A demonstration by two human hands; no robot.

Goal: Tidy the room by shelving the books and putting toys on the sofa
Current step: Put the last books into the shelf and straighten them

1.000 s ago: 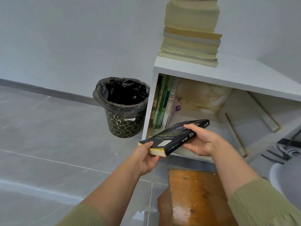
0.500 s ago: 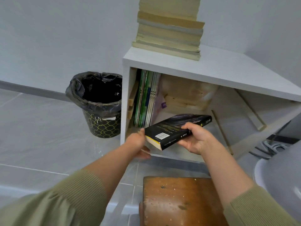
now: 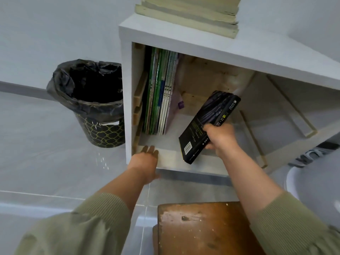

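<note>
1. Shelf unit (image 3: pixel 202 43): white open-fronted cabinet, taken here as the landmark. A stack of books (image 3: pixel 189 11) lies flat on its top board. Inside, the right part of the floor is bare.

2. Waste bin (image 3: pixel 92 103): black-lined, patterned, on the floor just left of the shelf unit.

3. Wooden stool (image 3: pixel 200 229): brown worn top, on the floor in front of the shelf unit.

4. Upright books (image 3: pixel 160 92): thin green and white spines, standing against the shelf unit's left inner wall, the outermost leaning a little.

5. Black book (image 3: pixel 209 124): a paperback, tilted, its upper end inside the shelf unit's opening and its lower corner at the front edge. It is just right of the upright books, with a gap between.

6. Right hand (image 3: pixel 220 138): its grip is closed on the black book, thumb on the cover at the lower half.

7. Left hand (image 3: pixel 145 161): flat and open at the shelf unit's front lower edge, holding nothing, left of the black book.

Handling note, a judgement: raise the black book upright, spine outward, slide it left against the upright books, and steady that row with the left hand so it does not tip.
</note>
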